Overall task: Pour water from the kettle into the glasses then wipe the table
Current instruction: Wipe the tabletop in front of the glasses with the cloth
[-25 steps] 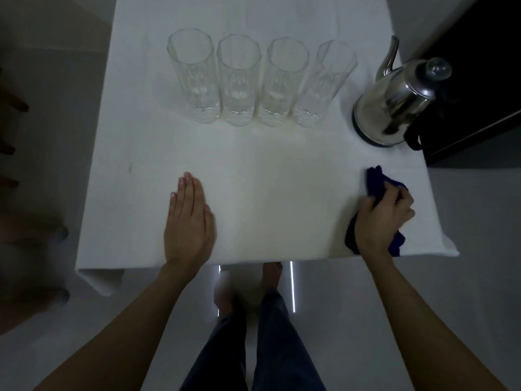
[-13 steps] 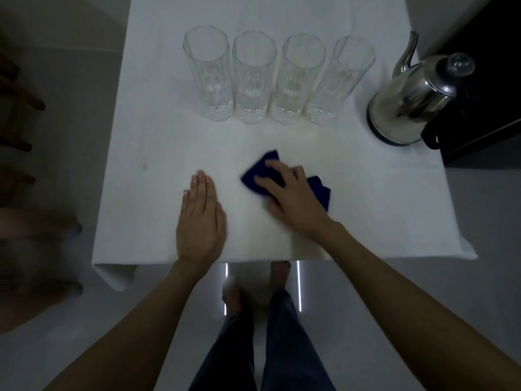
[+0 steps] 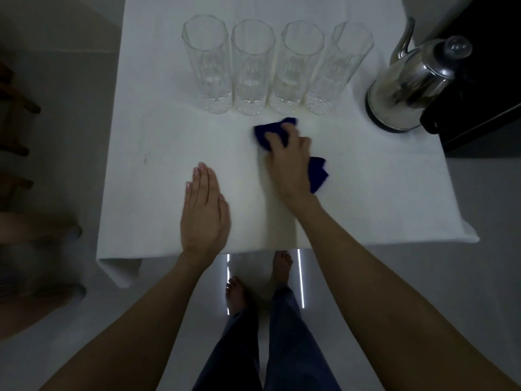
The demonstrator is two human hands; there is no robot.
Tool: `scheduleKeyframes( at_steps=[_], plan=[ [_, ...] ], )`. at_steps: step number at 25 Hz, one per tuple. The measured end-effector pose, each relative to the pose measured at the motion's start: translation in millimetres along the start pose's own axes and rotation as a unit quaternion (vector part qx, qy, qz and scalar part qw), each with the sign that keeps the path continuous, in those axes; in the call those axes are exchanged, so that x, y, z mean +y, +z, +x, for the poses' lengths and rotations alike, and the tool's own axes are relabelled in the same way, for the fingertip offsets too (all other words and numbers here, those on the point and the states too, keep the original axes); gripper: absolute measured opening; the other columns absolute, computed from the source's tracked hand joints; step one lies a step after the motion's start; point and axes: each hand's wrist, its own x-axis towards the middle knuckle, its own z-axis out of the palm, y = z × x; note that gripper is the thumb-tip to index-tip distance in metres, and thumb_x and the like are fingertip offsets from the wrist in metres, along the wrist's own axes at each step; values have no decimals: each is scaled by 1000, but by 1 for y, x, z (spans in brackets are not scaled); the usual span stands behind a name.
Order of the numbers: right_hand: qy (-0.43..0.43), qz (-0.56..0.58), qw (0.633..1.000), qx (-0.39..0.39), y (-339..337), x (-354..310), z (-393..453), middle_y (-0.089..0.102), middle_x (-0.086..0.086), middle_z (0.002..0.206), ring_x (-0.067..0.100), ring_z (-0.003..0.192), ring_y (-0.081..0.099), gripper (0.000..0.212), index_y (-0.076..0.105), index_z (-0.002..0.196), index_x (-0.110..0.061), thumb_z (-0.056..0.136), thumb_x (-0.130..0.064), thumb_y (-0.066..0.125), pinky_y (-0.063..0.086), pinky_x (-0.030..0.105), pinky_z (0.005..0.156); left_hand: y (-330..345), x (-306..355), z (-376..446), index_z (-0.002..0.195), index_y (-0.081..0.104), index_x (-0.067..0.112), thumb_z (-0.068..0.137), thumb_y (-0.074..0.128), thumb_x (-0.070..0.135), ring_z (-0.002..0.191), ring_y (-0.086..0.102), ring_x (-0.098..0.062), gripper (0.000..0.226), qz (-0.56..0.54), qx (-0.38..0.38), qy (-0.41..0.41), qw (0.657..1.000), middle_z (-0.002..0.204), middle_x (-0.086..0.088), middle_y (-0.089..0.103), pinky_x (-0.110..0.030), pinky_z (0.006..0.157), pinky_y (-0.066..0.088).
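Several tall clear glasses (image 3: 253, 66) stand in a row at the far side of the white-covered table (image 3: 158, 153). A steel kettle (image 3: 408, 88) sits to their right near the table's edge. My right hand (image 3: 290, 165) presses a dark blue cloth (image 3: 317, 173) flat on the table just in front of the two right-hand glasses; the cloth shows beyond my fingertips and beside my wrist. My left hand (image 3: 204, 210) lies flat, palm down, on the cover near the front edge, holding nothing.
A black cabinet (image 3: 479, 80) stands against the table's right side behind the kettle. Wooden chair parts (image 3: 17, 108) show at the left. My legs and bare feet (image 3: 259, 280) are below the front edge.
My right hand has swept the blue cloth from the table's front right corner to the middle, then onward toward the glasses. My left hand has stayed flat in place.
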Motion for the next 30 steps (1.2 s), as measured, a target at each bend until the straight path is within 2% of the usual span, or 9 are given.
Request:
scheduleKeyframes(
  at_steps=[4, 8, 10, 12, 14, 16, 20, 26, 30],
  plan=[
    [-235, 19, 969, -68, -11, 6, -78, 57, 30, 136, 49, 96, 52, 39, 70, 118, -3, 87, -15, 49, 48, 51, 79, -1, -3, 0, 150, 21, -7, 98, 27, 16, 149, 18, -30, 56, 4, -9, 6, 1000, 159, -21, 20, -39, 122, 8],
    [-304, 8, 947, -106, -48, 80, -136, 54, 21, 143, 36, 106, 44, 35, 68, 123, -10, 91, -18, 56, 42, 45, 90, -1, -2, 0, 150, 20, -7, 98, 28, 16, 149, 17, -32, 57, 2, -20, 11, 1000, 159, -23, 19, -43, 122, 10],
    [-220, 31, 972, -82, -61, 103, -138, 51, 18, 144, 38, 107, 47, 35, 62, 126, -14, 91, -15, 59, 42, 42, 91, -2, -1, 1, 149, 21, -9, 97, 29, 15, 148, 19, -36, 58, 11, -27, 2, 1000, 157, -26, 20, -45, 121, 12],
    [-39, 93, 995, -22, -76, 104, -129, 54, 19, 140, 37, 111, 50, 38, 65, 126, -12, 89, -3, 63, 41, 40, 94, -8, 6, 1, 148, 22, -10, 95, 26, 16, 147, 20, -39, 59, 2, -49, 0, 999, 156, -28, 21, -47, 121, 14],
    [146, 181, 971, 55, -99, 100, -113, 54, 16, 137, 31, 116, 49, 40, 67, 126, -9, 89, 4, 62, 43, 39, 99, -14, 22, 1, 148, 21, -10, 92, 20, 17, 147, 19, -38, 62, -17, -64, 34, 997, 157, -27, 21, -44, 122, 11],
    [234, 220, 939, 125, -127, 109, -94, 53, 13, 133, 29, 118, 51, 36, 67, 125, -9, 91, 2, 60, 41, 32, 100, -17, 52, 6, 150, 20, -7, 93, 20, 16, 148, 15, -33, 61, -45, -68, 86, 993, 159, -23, 18, -34, 122, 1],
    [287, 181, 925, 171, -166, 152, -63, 52, 11, 137, 25, 117, 46, 35, 69, 123, -10, 90, -1, 61, 37, 28, 99, -9, 143, 33, 152, 17, -1, 99, 25, 15, 150, 5, -23, 56, -98, -90, 166, 977, 161, -15, 11, -32, 122, -2],
    [272, 159, 949, 31, -143, 207, -56, 42, 16, 151, 37, 129, 39, 36, 63, 134, -8, 99, -13, 61, 24, 23, 100, 35, 242, 53, 152, 11, 1, 98, 7, 36, 151, 2, -25, 64, -93, -175, 218, 956, 162, -15, 5, -30, 118, -9],
    [237, 148, 958, 67, -141, 228, -78, 52, 15, 145, 34, 124, 47, 41, 58, 138, -9, 105, -26, 40, 39, 42, 104, 60, 265, 51, 152, 7, 3, 93, 0, 45, 151, -1, -22, 72, -77, -218, 192, 954, 162, -12, 1, -28, 117, -11]
  ],
)
